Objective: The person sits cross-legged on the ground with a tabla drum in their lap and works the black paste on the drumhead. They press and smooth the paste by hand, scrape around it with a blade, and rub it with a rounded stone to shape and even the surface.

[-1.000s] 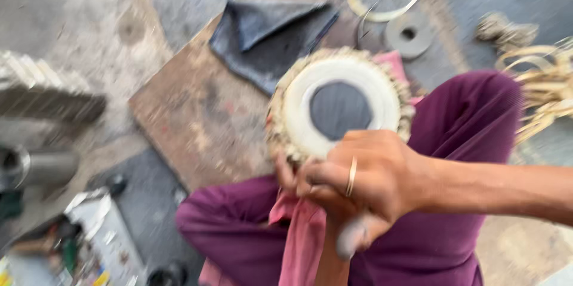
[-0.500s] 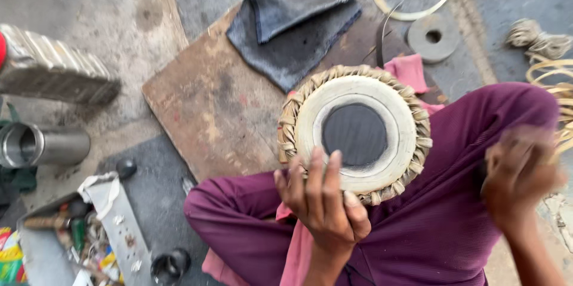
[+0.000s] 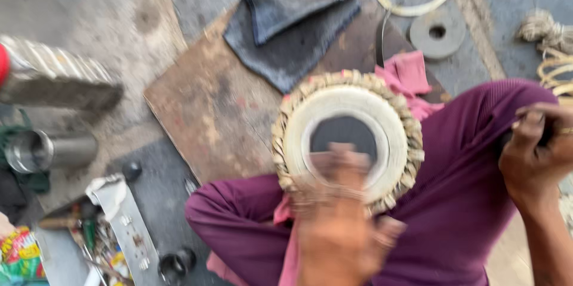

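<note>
Left hand (image 3: 343,226), blurred, fingers spread, now rests on the drum (image 3: 348,137) head's near edge, gripping nothing. Right hand (image 3: 537,149) has pulled off to the right knee, curled around something dark; can't tell what. Drum sits in lap on pink cloth (image 3: 412,80), shifted slightly toward the board (image 3: 209,113); grey cloth (image 3: 286,32) beyond.

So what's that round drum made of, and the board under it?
The drum head looks like pale, matte stretched hide with a dark round patch, edged by a tan braid that looks like woven hide strips; blur leaves that open. The board looks like worn, stained brown wood, flat with straight edges.
</note>
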